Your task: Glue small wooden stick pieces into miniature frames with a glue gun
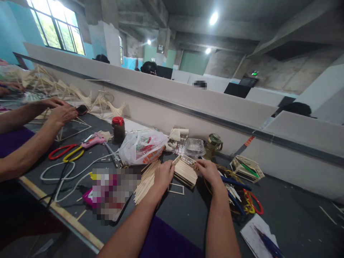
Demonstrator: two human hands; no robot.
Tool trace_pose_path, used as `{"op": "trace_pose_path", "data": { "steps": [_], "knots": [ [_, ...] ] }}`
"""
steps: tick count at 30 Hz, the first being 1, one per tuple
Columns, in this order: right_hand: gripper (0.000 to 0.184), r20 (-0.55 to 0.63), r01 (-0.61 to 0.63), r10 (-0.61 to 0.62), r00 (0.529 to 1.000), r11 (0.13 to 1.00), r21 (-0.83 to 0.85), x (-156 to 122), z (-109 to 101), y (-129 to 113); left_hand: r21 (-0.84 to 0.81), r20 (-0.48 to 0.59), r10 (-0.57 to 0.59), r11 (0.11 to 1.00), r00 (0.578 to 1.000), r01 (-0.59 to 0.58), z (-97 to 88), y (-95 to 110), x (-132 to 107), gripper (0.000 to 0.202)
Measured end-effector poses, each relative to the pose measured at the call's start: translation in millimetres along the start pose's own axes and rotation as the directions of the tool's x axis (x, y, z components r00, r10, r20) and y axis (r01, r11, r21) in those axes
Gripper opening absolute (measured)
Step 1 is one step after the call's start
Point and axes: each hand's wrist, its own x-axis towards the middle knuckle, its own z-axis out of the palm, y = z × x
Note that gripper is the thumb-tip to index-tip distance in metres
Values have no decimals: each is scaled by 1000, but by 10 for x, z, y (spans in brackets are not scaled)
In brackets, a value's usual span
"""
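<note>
Gripping a small wooden-stick model (185, 173) at 2 opposite sides with fingers of left hand (163, 175) and right hand (211, 173), on or just above the surface (188, 209). Probably light, stiff, fragile; best held lightly by outer edges.

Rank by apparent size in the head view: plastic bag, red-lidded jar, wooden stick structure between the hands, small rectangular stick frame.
1. White plastic bag
2. Wooden stick structure
3. Red-lidded jar
4. Rectangular stick frame
</note>
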Motion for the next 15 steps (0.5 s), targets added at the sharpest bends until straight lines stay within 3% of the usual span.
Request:
{"op": "trace_pose_path", "data": {
  "steps": [9, 12, 15],
  "knots": [
    [28, -54, -51, 57, 997, 994, 95, -2, -13, 72, -24, -104, -13, 1000, 994, 11, 32, -15, 18, 18],
    [31, -23, -121, 126, 992, 977, 176, -2, -9, 97, -163, -156, -69, 986, 985, 43, 41, -33, 50, 18],
    [30, 57, -193, 184, 981, 951, 243, -12, -11, 119, -412, -118, -184, 903, 976, 121, 65, -73, 85, 22]
  ]
}}
